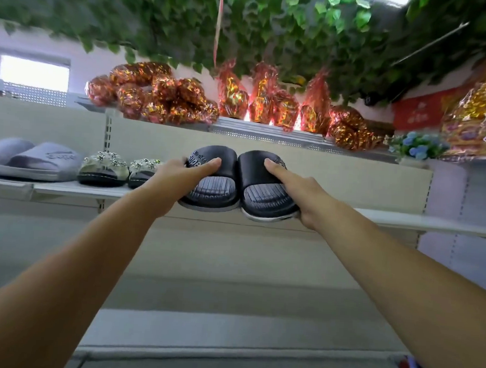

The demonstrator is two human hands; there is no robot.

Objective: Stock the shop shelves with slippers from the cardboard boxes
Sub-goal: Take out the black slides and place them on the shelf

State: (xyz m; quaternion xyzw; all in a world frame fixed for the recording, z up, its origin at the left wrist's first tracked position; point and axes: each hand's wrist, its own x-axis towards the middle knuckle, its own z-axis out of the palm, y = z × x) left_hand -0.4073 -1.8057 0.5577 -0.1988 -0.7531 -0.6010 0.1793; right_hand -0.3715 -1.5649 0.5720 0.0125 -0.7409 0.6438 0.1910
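Both forearms [112, 249] reach up to the shelf [87, 192]. Left hand [176, 177] grips the left black slipper [212, 182] and right hand [302, 194] grips the right black slipper [264, 186]. Thumbs lie on the straps; the fingers are hidden, apparently under the soles. Both slippers sit at the shelf's front edge. They look like light, flexible foam, so hold at strap and sole. Count: two black, two grey slippers [30, 159], two beaded slippers [117, 167].

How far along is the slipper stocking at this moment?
Done: a grey pair and a flower-trimmed pair sit on the shelf. In hand: the left hand grips one black slipper, the right hand its mate, at the shelf's front edge. Left: setting them down; the shelf right of them is bare. How much stock remains is not visible.
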